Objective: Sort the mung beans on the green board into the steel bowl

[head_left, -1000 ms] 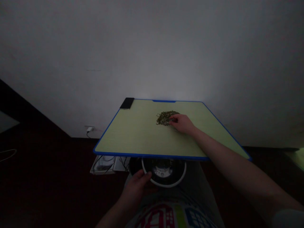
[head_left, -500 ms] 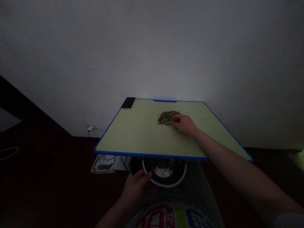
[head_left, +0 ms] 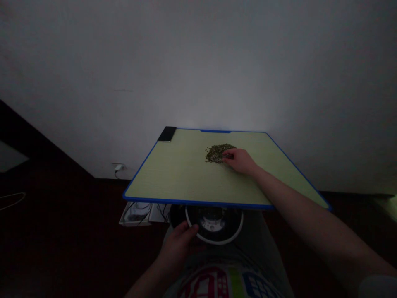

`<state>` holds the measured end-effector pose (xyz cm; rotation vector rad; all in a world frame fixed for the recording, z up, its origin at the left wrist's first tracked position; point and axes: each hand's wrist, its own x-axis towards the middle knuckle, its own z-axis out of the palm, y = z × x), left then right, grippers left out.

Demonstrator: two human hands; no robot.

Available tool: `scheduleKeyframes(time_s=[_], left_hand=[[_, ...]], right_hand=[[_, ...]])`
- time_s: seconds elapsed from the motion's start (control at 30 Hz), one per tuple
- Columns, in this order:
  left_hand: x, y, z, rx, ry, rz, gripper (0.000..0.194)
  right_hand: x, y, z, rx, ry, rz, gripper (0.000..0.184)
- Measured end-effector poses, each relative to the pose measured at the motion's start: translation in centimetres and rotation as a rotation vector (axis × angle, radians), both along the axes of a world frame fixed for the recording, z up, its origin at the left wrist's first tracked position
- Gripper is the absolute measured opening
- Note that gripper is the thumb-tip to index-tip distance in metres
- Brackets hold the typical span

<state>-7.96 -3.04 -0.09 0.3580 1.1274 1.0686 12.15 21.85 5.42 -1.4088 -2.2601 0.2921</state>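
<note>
Grains (head_left: pixel 215 153) (heaped) touch right hand (head_left: pixel 241 160); left hand (head_left: pixel 179 241) grips bowl (head_left: pixel 218 242).

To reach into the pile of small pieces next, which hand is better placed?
Probably the right hand: it is at the pile, while the left hand holds the white-rimmed bowl by its rim.

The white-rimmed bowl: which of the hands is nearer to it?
Left. The left hand holds the bowl at its left; the right hand is beyond, at the pile on the table.

Shirt (head_left: pixel 237 283) w/ pink, lime & blue print (head_left: pixel 217 285), pale short R sleeve (head_left: pixel 376 286), dk grey trousers (head_left: pixel 265 238)
</note>
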Motion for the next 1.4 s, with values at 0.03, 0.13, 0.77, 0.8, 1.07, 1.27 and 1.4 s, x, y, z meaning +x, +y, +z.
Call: scheduleKeyframes(time_s=[0.03, 0.13, 0.77, 0.8, 1.07, 1.27, 1.4], left_hand=[[0.0, 0.0, 0.0, -0.002, 0.006, 0.001, 0.02], [0.0, 0.1, -0.1, 0.0, 0.008, 0.005, 0.02], [0.1, 0.0, 0.0, -0.007, 0.015, 0.004, 0.019], [0.1, 0.0, 0.1, -0.002, 0.012, 0.004, 0.019], [0.2, 0.0, 0.2, -0.008, 0.014, 0.014, 0.019], [0.1, 0.0, 0.4, -0.004, 0.006, 0.02, 0.019], [0.1, 0.0, 0.2, -0.011, 0.005, 0.015, 0.019]], right_hand=[[0.0, 0.0, 0.0, 0.002, -0.002, 0.003, 0.027], [-0.2, 0.1, 0.0, 0.011, -0.004, 0.009, 0.026], [-1.1, -0.3, 0.0, 0.034, 0.006, -0.006, 0.023], [-1.2, -0.3, 0.0, 0.041, 0.003, -0.009, 0.023], [-1.3, -0.4, 0.0, 0.055, -0.009, -0.031, 0.023], [-1.3, -0.1, 0.1, 0.041, -0.01, 0.009, 0.023], [-1.3, 0.2, 0.0, 0.044, -0.02, 0.025, 0.024]])
